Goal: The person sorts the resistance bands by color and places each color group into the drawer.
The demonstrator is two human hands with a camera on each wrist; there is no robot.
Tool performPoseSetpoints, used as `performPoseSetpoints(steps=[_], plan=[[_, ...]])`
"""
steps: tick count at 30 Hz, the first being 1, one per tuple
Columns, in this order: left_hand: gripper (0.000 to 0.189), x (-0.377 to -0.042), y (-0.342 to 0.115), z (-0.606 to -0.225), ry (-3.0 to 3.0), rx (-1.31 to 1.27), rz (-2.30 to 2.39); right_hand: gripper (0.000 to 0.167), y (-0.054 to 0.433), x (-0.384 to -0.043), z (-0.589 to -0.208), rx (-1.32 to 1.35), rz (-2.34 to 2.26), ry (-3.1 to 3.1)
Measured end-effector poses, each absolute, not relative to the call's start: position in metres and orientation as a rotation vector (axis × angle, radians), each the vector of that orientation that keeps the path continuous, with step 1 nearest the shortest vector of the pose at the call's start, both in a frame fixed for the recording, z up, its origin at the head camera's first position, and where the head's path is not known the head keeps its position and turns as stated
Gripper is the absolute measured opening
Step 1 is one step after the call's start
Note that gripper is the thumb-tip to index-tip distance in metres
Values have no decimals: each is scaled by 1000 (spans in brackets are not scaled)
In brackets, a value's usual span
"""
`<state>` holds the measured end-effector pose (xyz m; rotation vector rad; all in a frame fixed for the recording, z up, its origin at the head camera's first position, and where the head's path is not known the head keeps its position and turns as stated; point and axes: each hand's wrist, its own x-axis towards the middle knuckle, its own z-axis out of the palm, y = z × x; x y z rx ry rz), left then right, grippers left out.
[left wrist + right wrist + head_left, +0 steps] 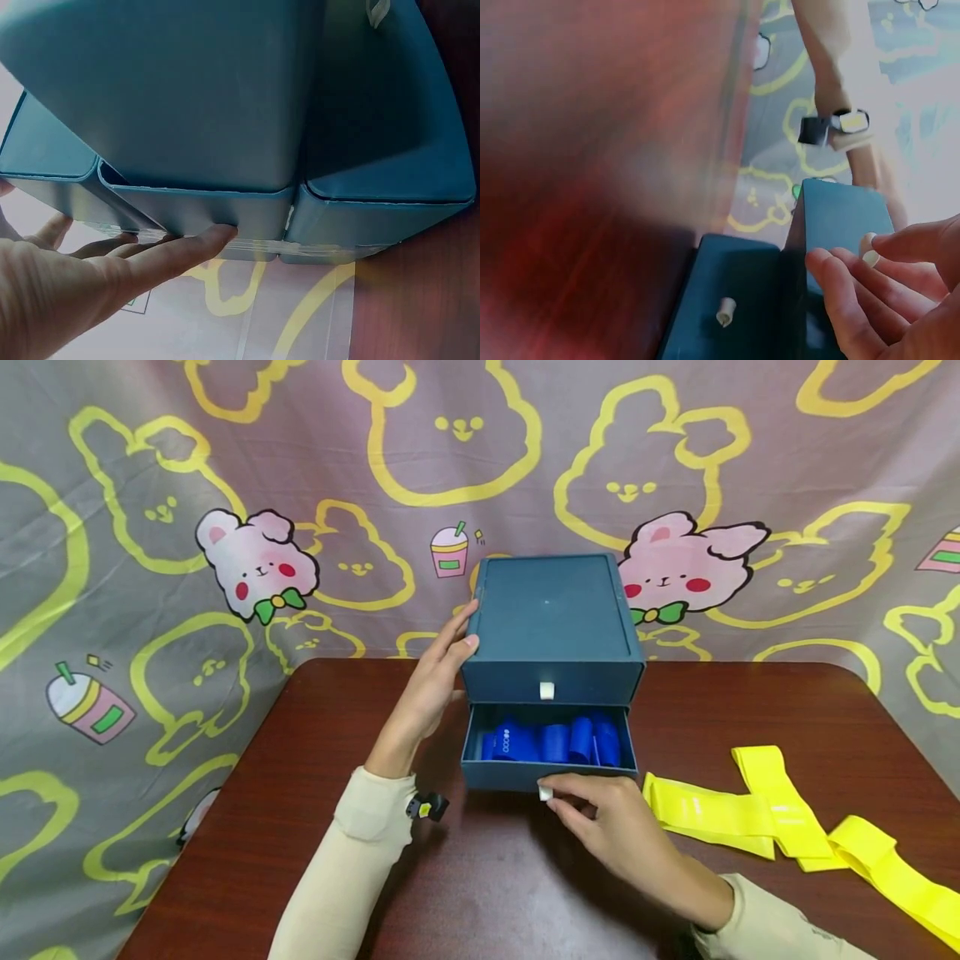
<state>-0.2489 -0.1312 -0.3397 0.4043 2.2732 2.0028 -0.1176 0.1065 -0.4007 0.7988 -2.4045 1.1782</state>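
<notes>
A dark blue-green drawer box [555, 610] stands on the table, with its upper drawer front closed. Below that, a drawer [495, 774] is pulled out and holds several blue bands [555, 743], some of them rolled. My right hand [630, 827] pinches this drawer's white pull tab [545, 792] between thumb and finger. In the right wrist view, the right hand's fingertips [819, 256] lie close to the drawer front. Against the left side of the box rests my left hand [435, 685], its fingers extended. The left wrist view shows its thumb touching the box wall [262, 217].
Yellow bands [712, 817] lie spread over the right side of the brown table [300, 827]. A patterned cloth [337, 468] hangs behind the box. Another drawer front with its own white pull tab [726, 311] shows in the right wrist view.
</notes>
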Motion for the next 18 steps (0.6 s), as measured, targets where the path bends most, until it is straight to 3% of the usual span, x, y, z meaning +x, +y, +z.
performPoseSetpoints(steps=[18], plan=[[55, -249, -133, -340, 2252, 422, 2010, 20, 111, -172, -393, 658, 1317, -2537]])
